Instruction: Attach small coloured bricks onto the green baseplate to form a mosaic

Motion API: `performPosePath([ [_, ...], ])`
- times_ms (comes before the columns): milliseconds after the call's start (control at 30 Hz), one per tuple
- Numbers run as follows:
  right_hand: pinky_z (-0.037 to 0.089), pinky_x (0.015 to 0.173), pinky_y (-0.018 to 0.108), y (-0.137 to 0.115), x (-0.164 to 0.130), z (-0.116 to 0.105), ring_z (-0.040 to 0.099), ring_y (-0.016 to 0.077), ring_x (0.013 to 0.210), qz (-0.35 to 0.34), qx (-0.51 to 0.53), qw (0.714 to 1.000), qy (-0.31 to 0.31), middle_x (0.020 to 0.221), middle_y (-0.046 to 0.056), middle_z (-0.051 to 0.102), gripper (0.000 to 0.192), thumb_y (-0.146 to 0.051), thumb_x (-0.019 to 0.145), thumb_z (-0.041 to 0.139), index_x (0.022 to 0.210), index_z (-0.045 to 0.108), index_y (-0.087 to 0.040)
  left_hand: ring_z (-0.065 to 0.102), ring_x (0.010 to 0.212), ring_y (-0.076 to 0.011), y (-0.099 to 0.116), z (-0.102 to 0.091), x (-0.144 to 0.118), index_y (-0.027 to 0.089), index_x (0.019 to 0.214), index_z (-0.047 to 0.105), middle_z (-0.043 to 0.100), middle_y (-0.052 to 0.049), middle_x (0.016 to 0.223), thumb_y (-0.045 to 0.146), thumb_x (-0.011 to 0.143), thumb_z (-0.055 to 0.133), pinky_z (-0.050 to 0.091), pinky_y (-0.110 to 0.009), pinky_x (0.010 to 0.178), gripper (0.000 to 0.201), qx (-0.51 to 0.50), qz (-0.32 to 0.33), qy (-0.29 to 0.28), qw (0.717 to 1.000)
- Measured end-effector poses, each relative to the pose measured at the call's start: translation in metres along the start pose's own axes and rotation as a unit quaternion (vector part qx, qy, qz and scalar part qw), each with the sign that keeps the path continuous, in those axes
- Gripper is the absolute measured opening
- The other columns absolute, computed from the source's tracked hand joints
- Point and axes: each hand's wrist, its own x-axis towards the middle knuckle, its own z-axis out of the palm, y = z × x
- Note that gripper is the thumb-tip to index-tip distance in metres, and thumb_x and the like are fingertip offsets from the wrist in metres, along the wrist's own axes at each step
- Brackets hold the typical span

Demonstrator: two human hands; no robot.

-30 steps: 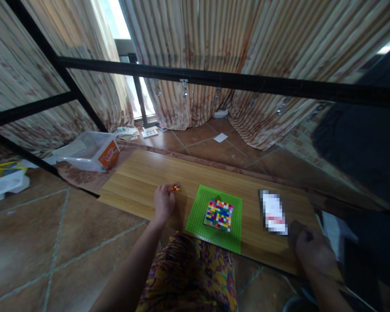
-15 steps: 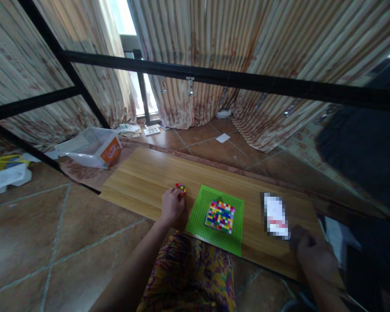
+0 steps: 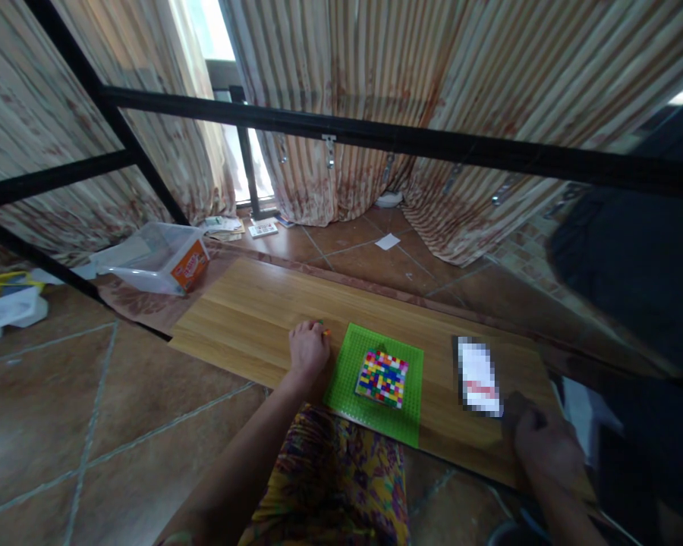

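While left hand fingers clench small bricks | beside green baseplate

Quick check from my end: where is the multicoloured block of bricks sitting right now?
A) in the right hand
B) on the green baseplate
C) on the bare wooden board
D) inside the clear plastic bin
B: the brick block sits near the middle of the green baseplate, which lies on the wooden board; the left hand is beside the plate's left edge, over a few small bricks.
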Motion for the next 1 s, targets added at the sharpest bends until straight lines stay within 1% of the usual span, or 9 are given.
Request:
performPosePath([
  [100, 0.046, 0.07, 0.04, -0.002, -0.001, 0.001, 0.062, 0.0314, 0.089, 0.017, -0.018, 0.999, 0.027, 0.09, 0.016, 0.065, 0.043, -0.04, 0.09, 0.038, 0.104, 0.069, -0.014, 0.059, 0.101, -0.0277, 0.001, 0.0, -0.003, 0.018, 0.09, 0.066, 0.066, -0.013, 0.103, 0.025, 0.092, 0.048, 0.041, -0.039, 0.085, 0.019, 0.01, 0.035, -0.01, 0.999],
  [300, 0.045, 0.069, 0.038, -0.008, -0.002, -0.004, 0.062, 0.0293, 0.085, 0.031, -0.027, 0.999, 0.017, 0.089, 0.016, 0.066, 0.042, -0.039, 0.09, 0.039, 0.104, 0.07, -0.013, 0.057, 0.106, -0.0285, 0.006, -0.002, -0.002, 0.018, 0.094, 0.066, 0.067, -0.012, 0.106, 0.027, 0.092, 0.049, 0.04, -0.041, 0.088, 0.02, 0.046, 0.076, -0.036, 0.995],
  [433, 0.044, 0.068, 0.036, -0.009, -0.002, -0.005, 0.062, 0.0287, 0.086, 0.04, -0.026, 0.999, 0.007, 0.093, 0.015, 0.067, 0.04, -0.038, 0.09, 0.041, 0.105, 0.07, -0.014, 0.058, 0.104, -0.0275, 0.007, 0.003, 0.003, 0.017, 0.094, 0.066, 0.068, -0.012, 0.103, 0.021, 0.093, 0.045, 0.039, -0.042, 0.092, 0.022, 0.071, 0.106, -0.05, 0.99],
  [600, 0.044, 0.068, 0.036, -0.011, -0.003, -0.006, 0.062, 0.0282, 0.087, 0.037, -0.02, 0.999, 0.015, 0.093, 0.016, 0.067, 0.04, -0.038, 0.09, 0.042, 0.101, 0.07, -0.012, 0.058, 0.102, -0.0276, 0.004, 0.016, 0.004, 0.015, 0.097, 0.065, 0.067, -0.012, 0.104, 0.013, 0.091, 0.042, 0.039, -0.042, 0.096, 0.023, 0.073, 0.132, -0.04, 0.988],
  [733, 0.044, 0.069, 0.036, -0.011, -0.003, -0.006, 0.062, 0.028, 0.088, 0.036, -0.02, 0.999, 0.019, 0.094, 0.015, 0.066, 0.04, -0.038, 0.09, 0.041, 0.102, 0.07, -0.014, 0.058, 0.097, -0.0261, 0.0, 0.023, 0.003, 0.016, 0.09, 0.064, 0.067, -0.012, 0.099, 0.01, 0.088, 0.044, 0.04, -0.04, 0.097, 0.021, 0.042, 0.159, -0.01, 0.986],
  [867, 0.045, 0.07, 0.036, -0.01, -0.002, -0.004, 0.062, 0.0285, 0.09, 0.032, -0.032, 0.999, 0.02, 0.093, 0.015, 0.066, 0.04, -0.037, 0.09, 0.04, 0.1, 0.07, -0.013, 0.059, 0.094, -0.0248, -0.004, 0.026, 0.003, 0.017, 0.084, 0.064, 0.066, -0.011, 0.094, 0.007, 0.086, 0.045, 0.043, -0.038, 0.094, 0.022, 0.024, 0.178, 0.001, 0.984],
  [1000, 0.045, 0.069, 0.036, -0.011, -0.003, -0.004, 0.062, 0.0284, 0.088, 0.035, -0.031, 0.999, 0.028, 0.093, 0.016, 0.066, 0.039, -0.036, 0.089, 0.041, 0.1, 0.07, -0.013, 0.059, 0.092, -0.0241, -0.006, 0.024, 0.002, 0.017, 0.083, 0.065, 0.067, -0.01, 0.092, 0.009, 0.089, 0.043, 0.044, -0.038, 0.093, 0.024, 0.018, 0.185, 0.004, 0.982],
])
